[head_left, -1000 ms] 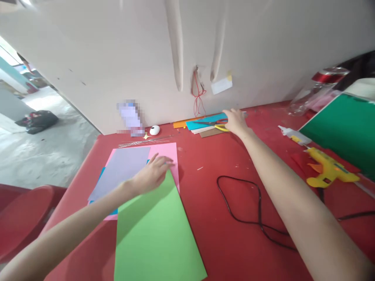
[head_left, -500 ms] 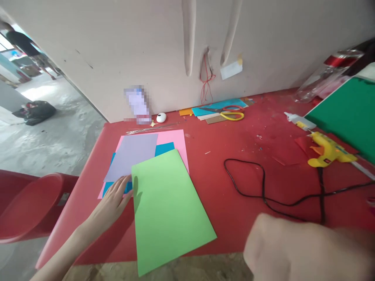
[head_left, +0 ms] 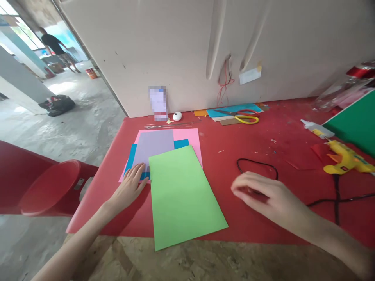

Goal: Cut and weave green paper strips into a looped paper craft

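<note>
My left hand (head_left: 133, 186) spreads, relaxed, beside the green sheet (head_left: 184, 199), which overhangs the table (head_left: 249, 228) nearside; my right hand (head_left: 265, 195) curls, grip unclear, near the cord (head_left: 258, 160). At right, the bottle (head_left: 324, 132) wears an unreadably small label (head_left: 317, 132).

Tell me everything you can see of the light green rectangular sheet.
The light green rectangular sheet looks like matte paper or thin card, blank on top, with straight edges. It lies mostly flat and slightly askew, its far end over the lavender paper sheet, blue paper sheet and pink paper sheet. Its near-left corner overhangs the red table. The bare left grip is beside its left edge; contact is unclear.
</note>
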A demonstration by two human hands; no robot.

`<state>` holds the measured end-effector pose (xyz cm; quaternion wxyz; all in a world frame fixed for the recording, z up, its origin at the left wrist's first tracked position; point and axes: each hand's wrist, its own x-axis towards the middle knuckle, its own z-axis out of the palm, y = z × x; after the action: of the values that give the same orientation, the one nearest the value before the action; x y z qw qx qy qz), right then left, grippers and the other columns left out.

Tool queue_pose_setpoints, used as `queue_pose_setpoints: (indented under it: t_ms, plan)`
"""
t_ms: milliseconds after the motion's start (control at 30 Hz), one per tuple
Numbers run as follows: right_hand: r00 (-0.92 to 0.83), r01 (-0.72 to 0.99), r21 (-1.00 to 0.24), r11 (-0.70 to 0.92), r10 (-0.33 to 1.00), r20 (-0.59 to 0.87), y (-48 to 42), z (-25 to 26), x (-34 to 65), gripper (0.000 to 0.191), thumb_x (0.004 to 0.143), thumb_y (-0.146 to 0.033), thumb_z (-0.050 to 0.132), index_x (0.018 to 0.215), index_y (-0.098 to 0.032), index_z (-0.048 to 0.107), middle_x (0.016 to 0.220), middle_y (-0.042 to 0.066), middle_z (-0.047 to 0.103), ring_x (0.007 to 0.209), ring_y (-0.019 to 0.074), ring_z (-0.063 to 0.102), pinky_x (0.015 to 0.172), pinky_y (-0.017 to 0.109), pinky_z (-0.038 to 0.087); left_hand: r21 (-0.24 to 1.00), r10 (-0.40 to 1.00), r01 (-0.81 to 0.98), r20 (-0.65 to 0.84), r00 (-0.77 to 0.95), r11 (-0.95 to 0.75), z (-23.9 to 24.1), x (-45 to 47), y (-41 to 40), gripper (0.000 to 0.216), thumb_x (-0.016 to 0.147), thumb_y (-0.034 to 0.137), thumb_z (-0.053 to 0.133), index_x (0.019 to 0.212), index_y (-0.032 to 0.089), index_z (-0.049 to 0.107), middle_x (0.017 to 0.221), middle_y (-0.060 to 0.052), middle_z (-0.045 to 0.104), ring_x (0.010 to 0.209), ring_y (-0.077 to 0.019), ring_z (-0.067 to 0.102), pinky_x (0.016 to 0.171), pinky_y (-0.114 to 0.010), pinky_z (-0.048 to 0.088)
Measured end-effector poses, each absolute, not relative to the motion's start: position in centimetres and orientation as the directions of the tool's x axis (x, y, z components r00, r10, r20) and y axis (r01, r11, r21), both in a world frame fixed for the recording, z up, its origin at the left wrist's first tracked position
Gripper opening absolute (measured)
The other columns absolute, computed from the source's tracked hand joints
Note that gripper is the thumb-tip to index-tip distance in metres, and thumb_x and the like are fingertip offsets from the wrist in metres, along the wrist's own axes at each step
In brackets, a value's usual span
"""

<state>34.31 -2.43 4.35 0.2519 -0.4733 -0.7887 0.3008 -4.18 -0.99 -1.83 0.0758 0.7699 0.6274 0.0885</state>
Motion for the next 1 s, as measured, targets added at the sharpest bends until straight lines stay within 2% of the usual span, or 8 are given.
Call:
queue_pose_setpoints:
  t_ms: [100, 267, 433, 533, 667, 833, 933, 1000]
  plan:
    - [-0.333, 0.645, -0.697, 0.312, 0.936, 0.11, -1.3, 1.6, 34.9, 0.013, 0.081, -0.035, 0.049, 0.084, -0.03, 0.06, 0.091, 0.005, 0.066, 0.087, 0.0252, 0.062, 0.079, 0.045, 0.05, 0.202, 0.971, 0.951, -0.002, 0.241, -0.235, -2.3, -4.5, -0.9, 0.049, 0.094, 0.041, 0.026, 0.135, 0.015, 0.034, 0.144, -0.013, 0.036, 0.137, -0.0255, 0.025, 0.11, -0.047, 0.027]
    - [-0.263, 0.466, -0.885, -0.002, 0.955, -0.14, -0.9, -0.9, 33.3, 0.021, 0.075, -0.037, 0.053, 0.09, -0.025, 0.059, 0.096, 0.009, 0.063, 0.089, 0.0247, 0.06, 0.085, 0.045, 0.048, 0.068, 0.949, 0.947, -0.008, 0.314, -0.313, -2.3, -2.6, -1.3, 0.047, 0.094, 0.037, 0.028, 0.135, 0.015, 0.037, 0.145, -0.013, 0.034, 0.136, -0.0316, 0.026, 0.106, -0.053, 0.029]
    - [-0.289, 0.361, -0.913, -0.192, 0.908, -0.305, 0.2, -0.3, 30.5, 0.037, 0.08, -0.039, 0.045, 0.109, -0.017, 0.051, 0.088, 0.008, 0.061, 0.074, 0.0167, 0.061, 0.068, 0.033, 0.052, -0.034, 0.938, 0.937, 0.012, 0.347, -0.347, -1.8, -1.5, -1.4, 0.045, 0.094, 0.03, 0.03, 0.132, 0.01, 0.041, 0.14, -0.016, 0.04, 0.13, -0.0335, 0.034, 0.102, -0.052, 0.035]
    - [-0.301, 0.351, -0.9, -0.26, 0.878, -0.371, 1.1, 0.0, 29.7, 0.031, 0.08, -0.04, 0.046, 0.095, -0.014, 0.054, 0.067, 0.002, 0.054, 0.057, 0.0115, 0.053, 0.052, 0.025, 0.045, -0.065, 0.932, 0.93, -0.011, 0.362, -0.362, -1.0, -1.6, -1.1, 0.043, 0.093, 0.026, 0.033, 0.131, 0.009, 0.043, 0.136, -0.018, 0.044, 0.125, -0.0328, 0.04, 0.099, -0.05, 0.038]
    - [-0.304, 0.353, -0.896, -0.268, 0.873, -0.381, 1.7, 0.1, 28.6, 0.026, 0.076, -0.042, 0.05, 0.08, -0.016, 0.051, 0.061, -0.001, 0.052, 0.049, 0.0093, 0.046, 0.042, 0.022, 0.032, -0.127, 0.925, 0.919, 0.026, 0.379, -0.373, 1.4, 0.5, 0.5, 0.037, 0.091, 0.02, 0.036, 0.122, 0.008, 0.051, 0.134, -0.021, 0.045, 0.124, -0.0344, 0.042, 0.101, -0.056, 0.032]
    - [-0.349, 0.373, -0.913, -0.166, 0.887, -0.304, 1.8, 0.7, 27.0, 0.019, 0.068, -0.035, 0.058, 0.068, -0.017, 0.052, 0.05, -0.004, 0.05, 0.049, 0.0103, 0.046, 0.049, 0.023, 0.033, 0.117, 0.602, 0.602, -0.043, 0.798, -0.79, 5.6, 6.4, 5.3, 0.036, 0.094, 0.029, 0.036, 0.125, 0.018, 0.05, 0.139, -0.007, 0.045, 0.132, -0.0221, 0.033, 0.111, -0.042, 0.019]
    - [-0.351, 0.396, -0.914, -0.093, 0.904, -0.244, 2.1, 1.8, 26.8, 0.012, 0.065, -0.027, 0.06, 0.063, -0.016, 0.056, 0.057, -0.001, 0.058, 0.058, 0.0129, 0.054, 0.059, 0.025, 0.038, 0.389, 0.436, 0.515, -0.277, 0.856, -0.764, 7.3, 9.3, 8.2, 0.029, 0.09, 0.032, 0.042, 0.102, 0.019, 0.065, 0.113, -0.004, 0.065, 0.107, -0.0182, 0.056, 0.1, -0.032, 0.032]
    - [-0.333, 0.408, -0.911, -0.062, 0.919, -0.212, 2.3, 2.6, 27.0, 0.01, 0.066, -0.026, 0.059, 0.065, -0.016, 0.06, 0.064, 0.002, 0.063, 0.066, 0.0153, 0.058, 0.062, 0.026, 0.039, 0.453, 0.377, 0.504, -0.345, 0.86, -0.736, 7.9, 10.3, 9.6, 0.026, 0.086, 0.035, 0.047, 0.091, 0.021, 0.069, 0.094, -0.001, 0.07, 0.086, -0.0151, 0.062, 0.083, -0.026, 0.04]
